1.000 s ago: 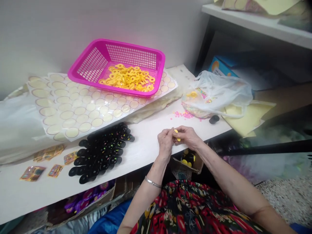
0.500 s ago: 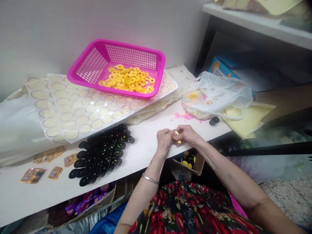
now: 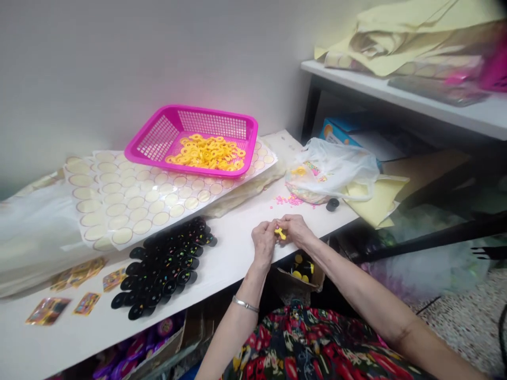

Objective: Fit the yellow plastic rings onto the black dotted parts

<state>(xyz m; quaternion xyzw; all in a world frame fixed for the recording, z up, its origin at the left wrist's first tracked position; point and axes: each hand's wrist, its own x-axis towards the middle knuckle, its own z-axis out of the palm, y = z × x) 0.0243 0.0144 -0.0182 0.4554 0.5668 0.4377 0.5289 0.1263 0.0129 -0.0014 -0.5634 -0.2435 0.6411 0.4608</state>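
My left hand (image 3: 264, 243) and my right hand (image 3: 293, 231) meet above the front edge of the white table (image 3: 233, 237). Between their closed fingertips is a small yellow plastic piece (image 3: 281, 233), with a dark pinkish spot near its top. Both hands pinch it; the fingers hide part of it. Just beyond lie small pink beads (image 3: 291, 200), loose on the table. To the left, several round black plastic pieces (image 3: 162, 269) with coloured specks stand in tight rows.
A pink basket (image 3: 190, 170) of yellow pieces rests on sticker sheets (image 3: 130, 211). At right are a white plastic bag (image 3: 344, 163), a black piece (image 3: 332, 205) and yellow paper (image 3: 372, 195). Small printed cards (image 3: 87, 304) lie at left. An open carton (image 3: 317, 285) sits below the table edge.
The view has tilted up, showing more of the right shelf. The yellow piece is turned and more of it shows between the fingers; both hands still hold it.
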